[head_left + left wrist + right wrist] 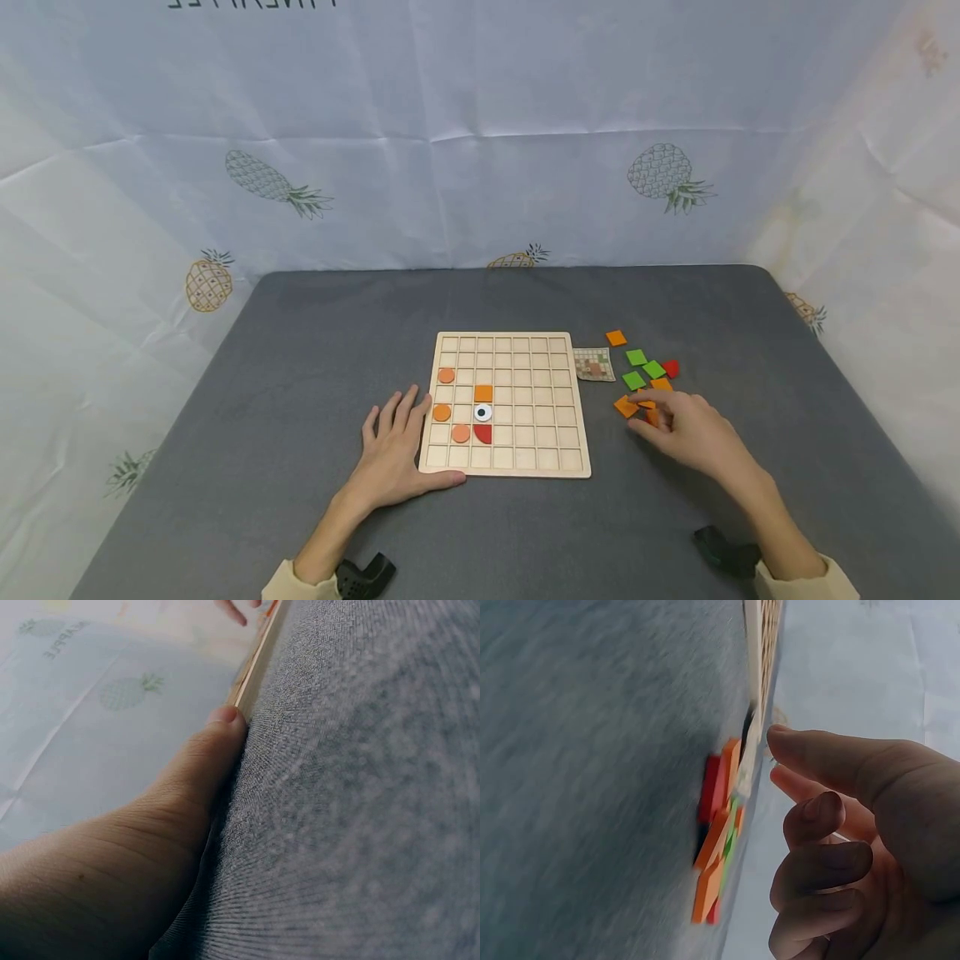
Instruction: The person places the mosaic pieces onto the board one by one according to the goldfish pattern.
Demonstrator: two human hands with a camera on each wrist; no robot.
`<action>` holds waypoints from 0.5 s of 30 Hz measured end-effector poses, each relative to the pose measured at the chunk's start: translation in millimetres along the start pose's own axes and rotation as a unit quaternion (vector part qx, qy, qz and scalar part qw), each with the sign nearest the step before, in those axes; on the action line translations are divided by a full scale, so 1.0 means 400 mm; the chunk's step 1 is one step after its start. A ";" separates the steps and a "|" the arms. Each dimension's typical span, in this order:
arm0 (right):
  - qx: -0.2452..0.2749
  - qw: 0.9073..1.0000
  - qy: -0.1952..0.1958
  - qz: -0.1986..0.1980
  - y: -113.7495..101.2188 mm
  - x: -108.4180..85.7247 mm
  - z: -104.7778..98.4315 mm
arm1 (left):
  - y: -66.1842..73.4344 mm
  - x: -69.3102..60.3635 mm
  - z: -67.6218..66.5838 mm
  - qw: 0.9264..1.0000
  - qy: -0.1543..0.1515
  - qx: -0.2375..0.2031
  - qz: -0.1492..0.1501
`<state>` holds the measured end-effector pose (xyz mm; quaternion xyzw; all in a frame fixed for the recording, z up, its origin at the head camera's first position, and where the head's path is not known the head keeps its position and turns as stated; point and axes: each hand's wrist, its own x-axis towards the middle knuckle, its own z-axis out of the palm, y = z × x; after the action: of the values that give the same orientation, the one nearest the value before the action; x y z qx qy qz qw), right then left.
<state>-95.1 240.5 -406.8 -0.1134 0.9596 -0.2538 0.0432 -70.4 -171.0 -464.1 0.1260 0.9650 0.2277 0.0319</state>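
Board (525,392) first: pale wood, square cells, sitting a bit below centre of the head view on a dark grey tabletop (525,533). Left hand (393,462) is at its lower left corner, fingers spread along the left side, thumb stretched along the bottom edge, not wrapped around anything. Three orange-ish discs (442,412) sit in the left part of the board, and nearby there's a column with an orange square (483,393), a white ring with a dark centre (483,412) and a red rounded piece (483,434). Little grid card (594,364) just off the right edge. Right of that I can see loose green tiles (633,381), orange tiles (626,407) and a red piece (671,368), with the right hand (697,433) over the near end of the heap, thumb and index apart.

Left wrist view: thumb tip against the board's edge, upper middle of the frame. Can't tell what the other fingers do from there.

Right wrist view: thumb and index point left with a small gap between, the other fingers loosely curled, and I can't spot anything held. The tiles are blurry, left of the fingertips and lower.
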 end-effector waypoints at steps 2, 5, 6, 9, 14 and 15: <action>-0.004 1.000 -0.008 0.010 0.010 -0.006 -0.003 | 0.000 0.000 0.001 1.000 0.004 0.001 0.003; -0.010 1.000 -0.024 0.014 0.023 -0.015 -0.005 | 0.000 0.001 0.001 1.000 0.008 0.004 0.005; -0.011 0.999 -0.030 0.016 0.027 -0.018 -0.005 | 0.001 0.001 0.001 1.000 0.008 0.005 0.005; -0.015 0.999 -0.044 0.016 0.038 -0.025 -0.004 | 0.003 0.001 -0.001 1.000 0.004 0.006 0.003; -0.018 0.998 -0.056 0.027 0.051 -0.026 -0.001 | 0.004 0.001 -0.001 1.000 0.002 0.005 -0.001; -0.019 0.998 -0.056 0.029 0.053 -0.026 0.000 | 0.004 0.001 0.000 1.000 0.003 0.004 -0.001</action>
<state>-89.3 260.7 -417.0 -0.1008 0.9633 -0.2270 0.1021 -70.5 -169.6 -463.3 0.1248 0.9660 0.2245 0.0288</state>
